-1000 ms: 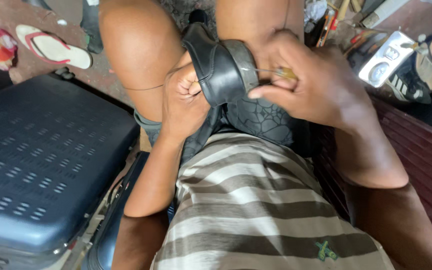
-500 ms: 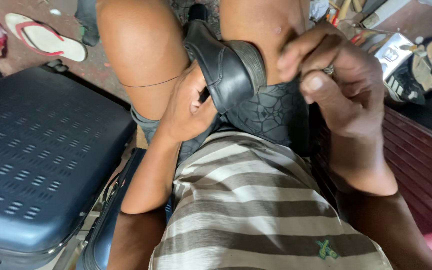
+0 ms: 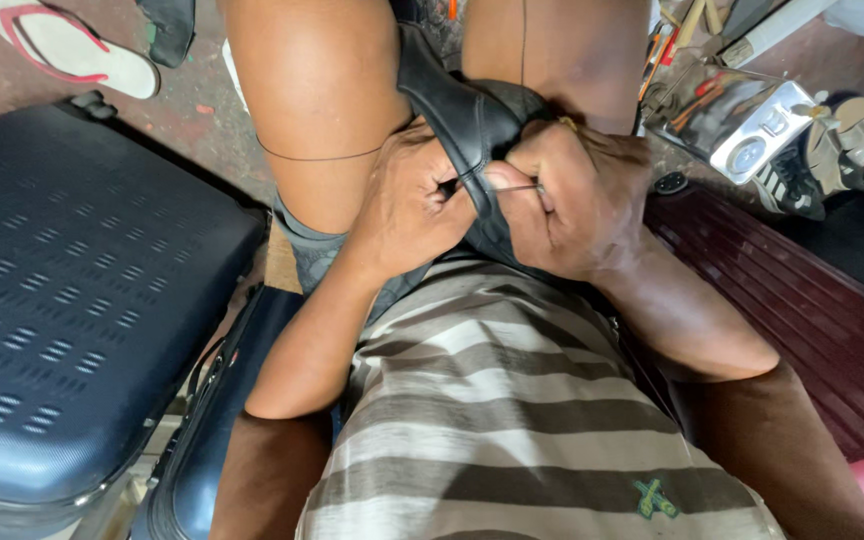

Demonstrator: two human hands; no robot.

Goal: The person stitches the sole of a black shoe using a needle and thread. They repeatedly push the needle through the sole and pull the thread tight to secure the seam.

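Note:
A black leather shoe (image 3: 457, 110) is wedged between my bare knees, sole side toward my lap. My left hand (image 3: 407, 205) grips the shoe's edge from the left. My right hand (image 3: 572, 200) presses against the same edge from the right, fingers closed on a thin metal needle (image 3: 514, 187) that points into the leather. A dark thread (image 3: 317, 157) runs across my left thigh toward the shoe. My striped shirt fills the lower middle of the view.
A dark blue hard suitcase (image 3: 62, 300) lies at the left. A dark red ribbed case (image 3: 812, 330) sits at the right. Tools, a metal box (image 3: 742, 120) and a sandal (image 3: 852, 140) lie at the top right, and a red-strapped flip-flop (image 3: 72, 45) at the top left.
My right hand has come down from above the shoe to its edge, meeting my left hand. The view has shifted slightly closer over the shoe.

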